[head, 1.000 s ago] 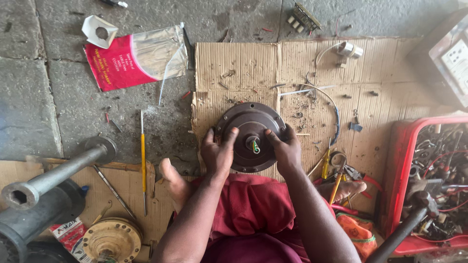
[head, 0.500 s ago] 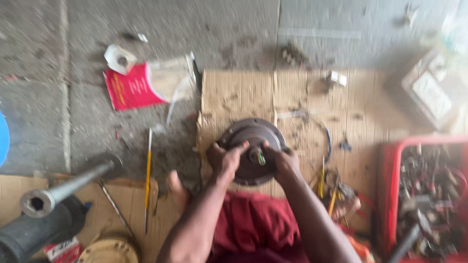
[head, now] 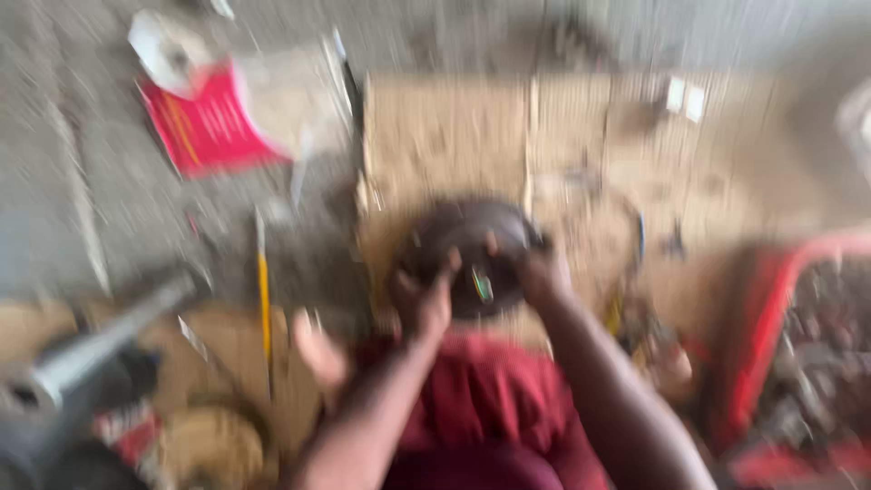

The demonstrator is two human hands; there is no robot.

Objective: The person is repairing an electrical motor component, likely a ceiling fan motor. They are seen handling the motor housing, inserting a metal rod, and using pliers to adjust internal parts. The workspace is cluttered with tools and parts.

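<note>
Both hands, left hand point(head: 425, 304) and right hand point(head: 537, 272), seemingly clasp the round motor housing point(head: 472, 245) at frame centre; blurred grip may slip.

We see the round motor housing point(head: 472, 249) on the cardboard sheet point(head: 445, 136); left of the housing lies a screwdriver point(head: 264, 299), farther left a metal pipe point(head: 109, 336), right a crate point(head: 798, 345).

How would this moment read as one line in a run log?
left hand: on round dark metal housing | right hand: on housing's right side | housing: over cardboard sheet | red crate: right | view: blurred
</note>
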